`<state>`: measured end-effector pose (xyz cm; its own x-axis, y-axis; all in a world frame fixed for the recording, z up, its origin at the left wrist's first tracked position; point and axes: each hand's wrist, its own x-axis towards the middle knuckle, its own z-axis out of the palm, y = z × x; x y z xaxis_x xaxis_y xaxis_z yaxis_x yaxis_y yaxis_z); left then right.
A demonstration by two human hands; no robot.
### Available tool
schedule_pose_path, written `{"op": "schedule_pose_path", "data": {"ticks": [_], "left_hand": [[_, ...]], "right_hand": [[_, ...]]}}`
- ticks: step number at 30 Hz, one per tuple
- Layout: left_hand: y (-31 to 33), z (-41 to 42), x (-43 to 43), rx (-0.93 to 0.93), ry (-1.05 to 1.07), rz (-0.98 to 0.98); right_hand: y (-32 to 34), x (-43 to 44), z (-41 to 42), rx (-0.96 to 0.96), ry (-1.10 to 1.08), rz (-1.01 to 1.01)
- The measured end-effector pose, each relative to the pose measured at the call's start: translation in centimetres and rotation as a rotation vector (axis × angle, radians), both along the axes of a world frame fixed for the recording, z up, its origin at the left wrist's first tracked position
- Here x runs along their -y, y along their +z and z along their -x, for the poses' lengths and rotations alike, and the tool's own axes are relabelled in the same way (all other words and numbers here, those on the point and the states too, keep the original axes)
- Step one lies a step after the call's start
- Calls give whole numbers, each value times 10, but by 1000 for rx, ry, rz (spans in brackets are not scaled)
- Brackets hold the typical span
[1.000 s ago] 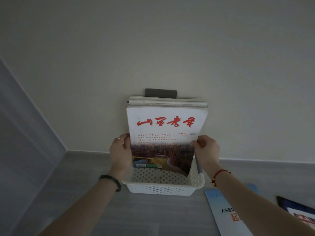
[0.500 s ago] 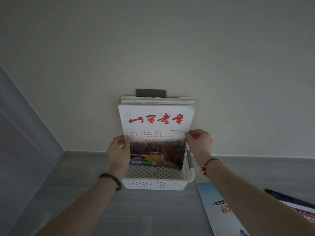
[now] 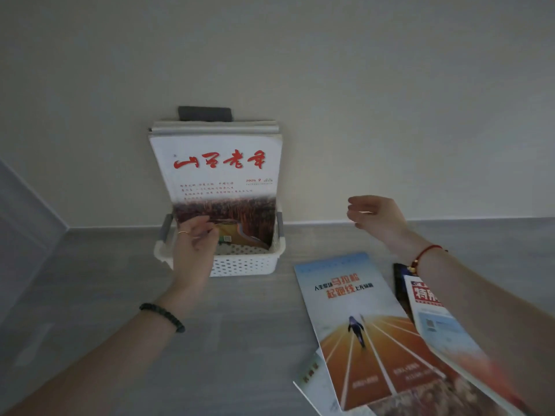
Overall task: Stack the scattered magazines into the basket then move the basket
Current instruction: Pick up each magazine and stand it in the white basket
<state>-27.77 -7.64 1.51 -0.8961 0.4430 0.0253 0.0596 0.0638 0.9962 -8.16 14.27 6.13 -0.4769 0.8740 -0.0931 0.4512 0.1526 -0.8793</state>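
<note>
The right hand (image 3: pixel 377 217) is open and empty. The running magazine (image 3: pixel 357 322) lies just below it, right of the basket (image 3: pixel 240 265), long side pointing away. The left hand (image 3: pixel 195 244) pinches the standing magazine (image 3: pixel 219 169).

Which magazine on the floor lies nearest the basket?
The running-track magazine: its top corner lies closest to the white basket; the others sit farther right or lower.

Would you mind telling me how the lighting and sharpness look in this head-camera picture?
Head view: dim, flat light without glare; the red title on the upright magazine in the basket reads sharp; the right hand is slightly soft, and the lower right corner smears; wide-angle bending shows at the edges.
</note>
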Motion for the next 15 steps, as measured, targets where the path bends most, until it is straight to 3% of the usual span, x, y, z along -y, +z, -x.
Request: {"op": "schedule_pose_path", "data": {"ticks": [4, 7, 11, 15], "left_hand": [[-20, -65, -6, 98, -186, 67], [-47, -111, -13, 289, -228, 150], [-72, -158, -21, 383, -287, 322], [-81, -195, -29, 497, -395, 423]], "right_hand": [[-14, -2, -73, 76, -50, 65], [-33, 3, -121, 122, -56, 206], [-70, 20, -166, 286, -2, 357], [-100, 33, -180, 242, 1, 472]]}}
